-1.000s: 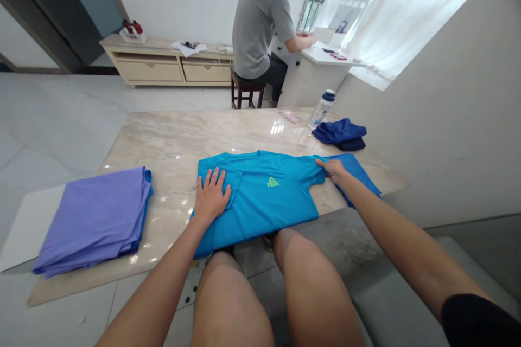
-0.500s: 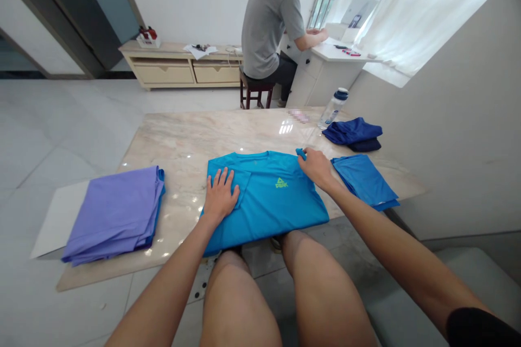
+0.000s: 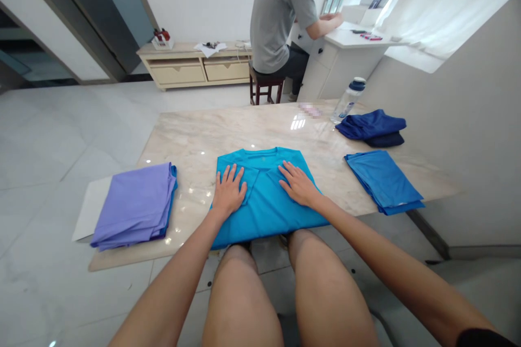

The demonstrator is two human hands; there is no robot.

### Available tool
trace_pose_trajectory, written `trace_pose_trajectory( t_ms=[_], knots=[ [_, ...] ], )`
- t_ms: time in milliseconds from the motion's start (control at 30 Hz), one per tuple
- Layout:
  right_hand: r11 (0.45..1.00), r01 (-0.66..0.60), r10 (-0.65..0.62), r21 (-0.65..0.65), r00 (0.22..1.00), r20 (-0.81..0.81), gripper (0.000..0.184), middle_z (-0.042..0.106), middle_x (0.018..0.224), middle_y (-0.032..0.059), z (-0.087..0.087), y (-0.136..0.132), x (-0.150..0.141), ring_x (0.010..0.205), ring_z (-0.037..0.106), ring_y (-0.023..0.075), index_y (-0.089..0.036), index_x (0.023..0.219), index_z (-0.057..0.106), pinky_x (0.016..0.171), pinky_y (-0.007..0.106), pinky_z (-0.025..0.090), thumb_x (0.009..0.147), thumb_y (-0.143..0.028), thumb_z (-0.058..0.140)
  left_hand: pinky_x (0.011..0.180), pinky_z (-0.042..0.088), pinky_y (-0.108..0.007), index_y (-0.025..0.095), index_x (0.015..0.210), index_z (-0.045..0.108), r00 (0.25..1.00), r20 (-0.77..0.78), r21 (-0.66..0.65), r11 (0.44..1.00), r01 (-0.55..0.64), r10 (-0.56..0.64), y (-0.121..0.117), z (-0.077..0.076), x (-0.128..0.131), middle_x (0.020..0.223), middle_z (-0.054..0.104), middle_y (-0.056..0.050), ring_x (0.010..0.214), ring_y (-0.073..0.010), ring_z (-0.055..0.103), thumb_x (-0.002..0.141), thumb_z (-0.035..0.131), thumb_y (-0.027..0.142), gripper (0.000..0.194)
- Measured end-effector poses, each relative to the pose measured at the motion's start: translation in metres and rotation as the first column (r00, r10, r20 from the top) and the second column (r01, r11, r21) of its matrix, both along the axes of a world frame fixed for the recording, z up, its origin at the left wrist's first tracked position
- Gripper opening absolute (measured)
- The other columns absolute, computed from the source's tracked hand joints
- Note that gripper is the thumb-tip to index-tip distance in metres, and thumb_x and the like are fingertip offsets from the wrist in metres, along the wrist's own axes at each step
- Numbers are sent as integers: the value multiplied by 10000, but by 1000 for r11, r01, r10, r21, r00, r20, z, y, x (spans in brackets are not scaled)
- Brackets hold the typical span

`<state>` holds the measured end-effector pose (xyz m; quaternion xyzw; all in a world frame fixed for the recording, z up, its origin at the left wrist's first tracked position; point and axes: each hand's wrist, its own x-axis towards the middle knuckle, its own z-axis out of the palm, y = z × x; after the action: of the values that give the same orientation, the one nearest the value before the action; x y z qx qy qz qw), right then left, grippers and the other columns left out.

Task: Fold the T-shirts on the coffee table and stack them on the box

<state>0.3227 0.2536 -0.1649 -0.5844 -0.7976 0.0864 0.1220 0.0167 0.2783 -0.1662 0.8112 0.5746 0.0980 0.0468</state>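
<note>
A turquoise T-shirt [image 3: 266, 211] lies folded on the marble table [image 3: 228, 135], collar away from me, with both sides turned in over its front. My left hand [image 3: 230, 192] rests flat on its left fold, fingers spread, holding nothing. My right hand [image 3: 298, 184] presses flat on the right fold, close to the left hand. The green chest logo is hidden. A folded purple shirt [image 3: 134, 206] lies left of my left hand, and a folded blue shirt [image 3: 382, 181] lies right of my right hand.
The purple shirt partly sits on a white board [image 3: 91, 209]. Navy cloth [image 3: 370, 126] and a water bottle [image 3: 348, 102] stand at the table's far right. Beyond the table, a seated person [image 3: 277, 21] works at a white desk [image 3: 350, 38].
My right hand has let go of the shirt's right side, which now lies folded over the front, covering the logo. Both hands lie flat on the shirt. The view has tilted slightly.
</note>
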Motion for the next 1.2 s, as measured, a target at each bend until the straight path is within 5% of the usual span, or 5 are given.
trace_pose_trajectory(
  t_ms=[133,300,633,900,1200],
  knots=[
    [989,141,-139,-42,989,49,695,238,1858,121,-18,-10,-7,1740,172,357,-184,1766,391,1409,625,147,1164,-531,375,1404,194,-630,324,1735,459,997,-14,-22,997,69,-70,-7,-2,-1,1845,324,-47,1728,-344,255,1132,399,442,617],
    [995,98,-98,-27,995,-30,488,558,1656,197,4,21,27,1548,511,359,-153,1526,668,1329,546,373,1122,-340,468,1341,342,-638,285,1553,660,977,133,-44,984,175,-168,6,4,-20,1713,537,-115,1605,-372,458,1097,512,426,499],
    [886,218,-264,-408,962,-61,722,747,1359,197,47,136,87,1202,743,309,-119,1500,610,1032,376,591,918,-452,877,851,597,-384,160,1155,668,870,425,-302,945,-123,249,130,28,-52,980,742,-91,951,-278,728,868,758,519,469],
    [636,-4,20,-772,1000,11,622,824,1115,96,63,172,88,988,767,311,-203,1084,826,794,354,602,689,-661,973,710,485,-310,215,714,761,964,262,-725,670,161,52,163,55,-50,810,770,-17,850,-271,694,463,979,659,555],
    [966,101,-35,-240,963,267,330,787,1063,111,110,190,72,1011,722,315,-174,1019,801,832,356,531,851,-451,865,756,496,-328,208,784,794,985,136,-402,915,-45,108,182,118,-50,748,731,-24,829,-270,675,619,903,508,359]
  ],
)
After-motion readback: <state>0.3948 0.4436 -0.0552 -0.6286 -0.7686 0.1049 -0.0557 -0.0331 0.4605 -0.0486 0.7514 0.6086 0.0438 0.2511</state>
